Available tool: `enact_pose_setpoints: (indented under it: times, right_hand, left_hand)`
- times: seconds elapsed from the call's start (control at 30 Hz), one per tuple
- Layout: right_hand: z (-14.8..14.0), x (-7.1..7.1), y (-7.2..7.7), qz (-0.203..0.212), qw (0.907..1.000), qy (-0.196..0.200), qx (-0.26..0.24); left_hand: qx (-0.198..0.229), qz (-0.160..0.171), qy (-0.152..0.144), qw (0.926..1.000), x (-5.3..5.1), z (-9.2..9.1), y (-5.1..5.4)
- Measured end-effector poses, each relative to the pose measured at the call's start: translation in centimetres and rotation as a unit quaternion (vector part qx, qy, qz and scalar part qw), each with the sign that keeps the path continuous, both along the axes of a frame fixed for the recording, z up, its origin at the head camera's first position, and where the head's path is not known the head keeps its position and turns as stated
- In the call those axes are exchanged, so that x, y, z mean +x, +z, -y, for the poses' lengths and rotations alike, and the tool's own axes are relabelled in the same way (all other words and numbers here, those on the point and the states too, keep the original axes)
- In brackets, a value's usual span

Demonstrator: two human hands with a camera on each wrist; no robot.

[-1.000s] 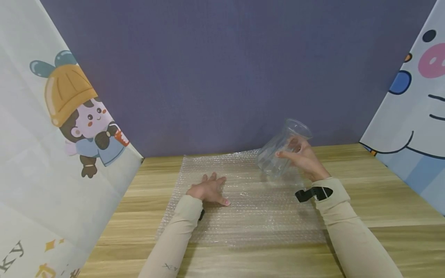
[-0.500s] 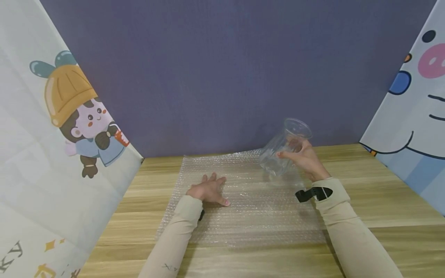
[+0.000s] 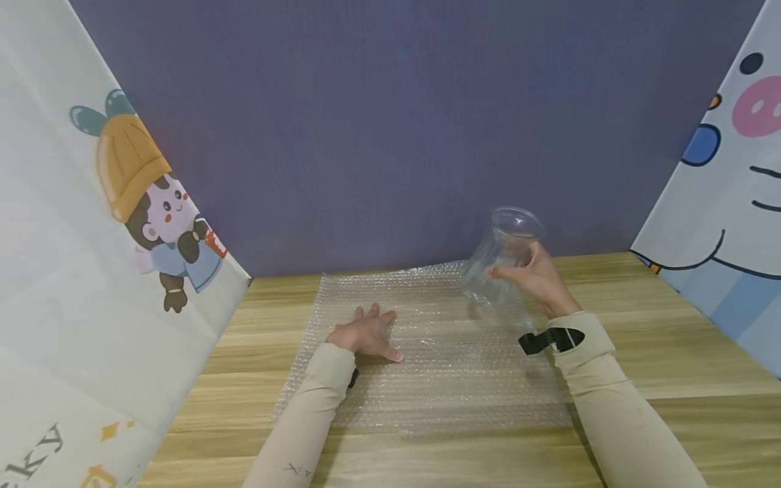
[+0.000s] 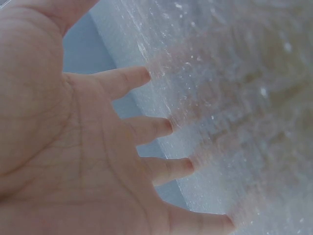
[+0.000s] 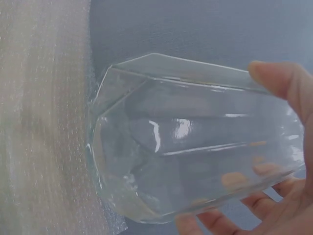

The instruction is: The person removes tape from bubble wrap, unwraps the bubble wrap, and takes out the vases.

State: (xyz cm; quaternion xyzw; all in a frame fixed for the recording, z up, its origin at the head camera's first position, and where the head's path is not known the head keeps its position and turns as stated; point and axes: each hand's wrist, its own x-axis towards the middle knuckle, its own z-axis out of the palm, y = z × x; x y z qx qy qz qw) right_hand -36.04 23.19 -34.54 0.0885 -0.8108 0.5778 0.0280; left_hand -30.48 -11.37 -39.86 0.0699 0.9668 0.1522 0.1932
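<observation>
A sheet of clear bubble wrap (image 3: 427, 379) lies flat on the wooden table. My left hand (image 3: 366, 332) rests on its left part with the fingers spread; in the left wrist view the fingertips (image 4: 159, 126) touch the bubble wrap (image 4: 254, 98). My right hand (image 3: 537, 278) grips a clear faceted glass vase (image 3: 488, 271) around its upper part, below the flared rim. The vase tilts, its base low over the wrap's far right corner. Thumb and fingers stand on opposite sides of the vase (image 5: 186, 137) in the right wrist view. Whether the base touches the wrap cannot be told.
A dark blue-grey panel (image 3: 390, 135) rises behind the table (image 3: 671, 352). White sheets with cartoon prints flank it, a capped figure (image 3: 177, 203) at left and a pink-nosed one (image 3: 756, 108) at right. A black strap (image 3: 552, 340) sits on the right wrist.
The vase has turned slightly more upright in my right hand, its rim shifting a little left and its base a little right. My left hand stays where it was. The left-hand cartoon sheet has shifted slightly.
</observation>
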Motion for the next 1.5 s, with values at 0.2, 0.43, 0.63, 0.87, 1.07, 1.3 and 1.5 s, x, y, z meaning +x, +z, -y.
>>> enact_pose_setpoints:
  times: [0.2,0.43,0.63,0.87,1.07,1.3,1.5]
  right_hand:
    - [-0.06,-0.07,0.02,-0.009,0.9999,0.0,0.006]
    - [-0.09,-0.12,0.03,-0.01,1.0,0.001,-0.001]
    - [-0.02,-0.14,0.02,0.0,1.0,-0.005,-0.008]
    - [-0.01,-0.19,-0.07,0.003,0.9997,-0.007,-0.025]
    - [-0.07,-0.27,-0.11,0.008,0.9995,-0.01,-0.03]
    - [-0.02,-0.25,0.0,0.005,0.9994,-0.02,-0.026]
    - [-0.17,-0.23,0.12,0.009,0.9995,-0.027,-0.014]
  left_hand:
    - [0.0,-0.001,-0.002,1.0,-0.03,0.06,-0.03]
    - [0.0,-0.003,-0.003,1.0,-0.05,0.06,-0.1]
    - [0.001,-0.002,-0.002,1.0,-0.04,0.06,-0.12]
    - [0.001,0.0,-0.002,1.0,-0.04,0.1,-0.12]
    - [0.003,0.0,-0.002,1.0,-0.02,0.14,-0.13]
    - [0.001,-0.001,-0.002,1.0,-0.02,0.08,-0.07]
    - [0.002,-0.001,0.0,1.0,-0.05,0.05,-0.04]
